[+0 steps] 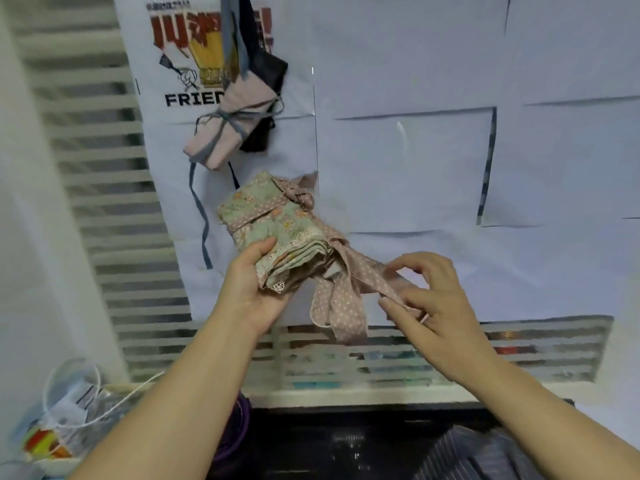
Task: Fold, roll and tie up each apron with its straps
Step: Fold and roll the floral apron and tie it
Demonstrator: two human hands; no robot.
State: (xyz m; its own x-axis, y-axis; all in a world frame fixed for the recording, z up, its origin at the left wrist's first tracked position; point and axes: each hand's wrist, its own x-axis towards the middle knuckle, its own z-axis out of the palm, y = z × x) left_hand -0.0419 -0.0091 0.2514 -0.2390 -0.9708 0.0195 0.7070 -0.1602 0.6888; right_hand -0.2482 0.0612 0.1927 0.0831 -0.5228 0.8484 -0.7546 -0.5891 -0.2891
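The left hand (256,282) is cupped under the near end of a rolled flowered apron (277,223), thumb on top and fingers curled round the lace-edged folds, holding it up in front of a wall. A dotted strap (349,289) is wrapped across the roll above that hand and knotted at the far end; its loose ends hang down between the two hands. The right hand (433,306), just to the right of the roll, pinches one run of this strap between thumb and fingertips, with the other fingers bent. Above the left hand a pink apron (225,129), already rolled and tied with a grey strap, hangs against a white printed sheet (166,64), and a dark bundle (268,74) hangs touching it from behind. Below the right forearm lies a striped cloth (485,455). Below and left of the left forearm sits a clear plastic bag (62,410).
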